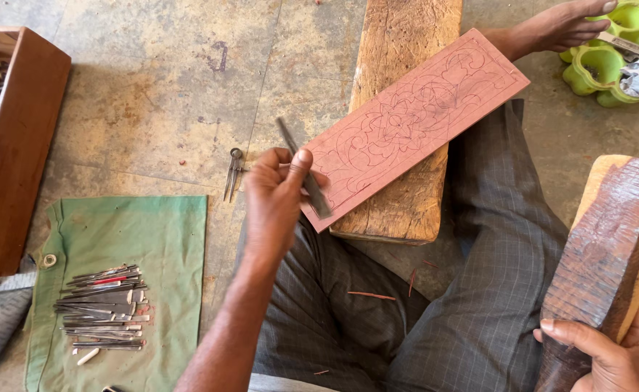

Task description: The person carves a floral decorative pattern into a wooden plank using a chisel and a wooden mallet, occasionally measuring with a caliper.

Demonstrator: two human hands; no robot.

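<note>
Left hand [276,199] is pinching a chisel [303,178], blade angled onto the patterned board [414,120] resting on a plank [406,43]; right hand [609,356] is gripping a wooden mallet [602,254], fingers wrapped closed.

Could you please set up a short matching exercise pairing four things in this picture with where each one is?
Things:
1. chisel
2. patterned board
3. tool pile
4. mallet

Places:
A. on the green cloth on the floor
B. in the right hand
C. in the left hand
D. lying across the wooden block

Pairs: 1-C, 2-D, 3-A, 4-B
</note>
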